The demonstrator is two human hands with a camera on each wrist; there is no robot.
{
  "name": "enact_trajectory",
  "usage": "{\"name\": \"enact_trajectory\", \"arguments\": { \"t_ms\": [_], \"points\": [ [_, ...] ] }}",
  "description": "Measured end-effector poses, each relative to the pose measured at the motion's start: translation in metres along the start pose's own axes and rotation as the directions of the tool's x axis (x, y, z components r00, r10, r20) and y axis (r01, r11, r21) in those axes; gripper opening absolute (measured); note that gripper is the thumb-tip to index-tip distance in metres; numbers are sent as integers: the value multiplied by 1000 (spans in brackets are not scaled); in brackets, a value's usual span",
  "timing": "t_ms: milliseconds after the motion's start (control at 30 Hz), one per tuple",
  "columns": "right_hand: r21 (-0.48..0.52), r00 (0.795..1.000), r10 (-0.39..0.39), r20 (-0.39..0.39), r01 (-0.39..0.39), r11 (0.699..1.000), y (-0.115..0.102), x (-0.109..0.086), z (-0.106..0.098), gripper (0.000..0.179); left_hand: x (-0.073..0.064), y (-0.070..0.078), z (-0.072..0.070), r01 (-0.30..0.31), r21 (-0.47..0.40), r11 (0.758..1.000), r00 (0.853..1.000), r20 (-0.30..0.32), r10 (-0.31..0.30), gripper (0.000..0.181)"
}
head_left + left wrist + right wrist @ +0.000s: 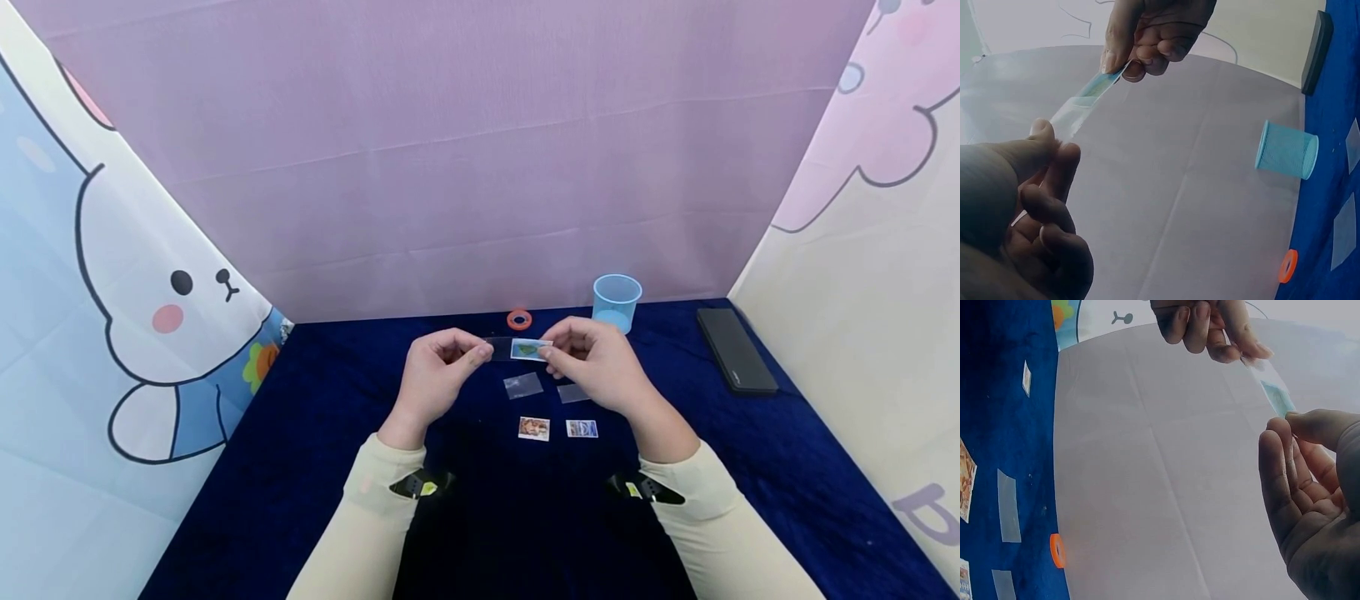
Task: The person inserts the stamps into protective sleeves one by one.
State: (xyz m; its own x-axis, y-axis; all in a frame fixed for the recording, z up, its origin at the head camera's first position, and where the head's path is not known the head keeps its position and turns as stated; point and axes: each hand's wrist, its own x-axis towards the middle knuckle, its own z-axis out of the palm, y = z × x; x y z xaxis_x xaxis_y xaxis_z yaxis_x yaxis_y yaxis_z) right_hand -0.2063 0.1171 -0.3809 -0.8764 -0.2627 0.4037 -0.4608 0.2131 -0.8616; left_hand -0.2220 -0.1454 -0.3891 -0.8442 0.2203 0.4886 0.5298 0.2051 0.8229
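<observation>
My left hand (438,371) pinches the left end of a small clear plastic sleeve (501,349) between thumb and forefinger. A small stamp (527,349) with a blue-green picture and white border is pinched at its right side by my right hand (596,367). Stamp and sleeve overlap in one line, held up above the table; in the left wrist view the sleeve (1072,117) runs from my left fingertips to the stamp (1100,84). How far the stamp sits inside the sleeve I cannot tell.
Below the hands lie two more clear sleeves (522,385), a brown-orange stamp (534,428) and a blue-white stamp (582,428) on the dark blue cloth (300,433). Behind stand an orange tape roll (519,320) and a light blue cup (617,304). A black case (737,350) lies at right.
</observation>
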Motion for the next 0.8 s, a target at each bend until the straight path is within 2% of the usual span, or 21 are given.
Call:
{"name": "enact_trajectory", "arguments": {
  "t_ms": [300,800],
  "points": [
    [-5,1000,-1,-4,1,1000,-1,0,0,7,0,2,0,0,-71,997,999,45,3,6],
    [-15,1000,-5,4,5,1000,-1,-1,1,7,-1,4,-3,-12,-32,999,1000,28,13,17]
  ]
}}
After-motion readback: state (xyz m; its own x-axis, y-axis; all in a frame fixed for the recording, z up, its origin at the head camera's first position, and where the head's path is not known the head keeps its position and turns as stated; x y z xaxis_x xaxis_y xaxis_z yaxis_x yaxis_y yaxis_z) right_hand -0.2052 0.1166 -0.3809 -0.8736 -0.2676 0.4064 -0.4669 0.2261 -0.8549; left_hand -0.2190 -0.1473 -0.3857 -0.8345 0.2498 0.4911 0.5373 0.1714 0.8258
